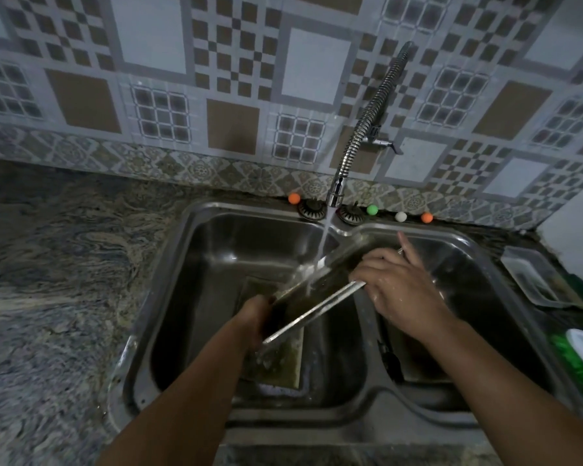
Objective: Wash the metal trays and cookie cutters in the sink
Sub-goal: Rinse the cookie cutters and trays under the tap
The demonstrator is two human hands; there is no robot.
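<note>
Over the divider of the double-bowl stainless steel sink (169,297), a rectangular metal tray (312,290) is held tilted under water running from the coiled chrome faucet (367,129). The left hand (254,317) grips the tray's near-left end, fingers curled round it. The right hand (398,284) rests on its far-right end, fingers mostly straight (index raised). A second flat tray (283,364) lies on the left bowl's floor.

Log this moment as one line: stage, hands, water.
stage: rinsing metal tray | left hand grips tray's near end | right hand on far side, scrubbing | faucet running onto tray | second tray in left basin
</note>
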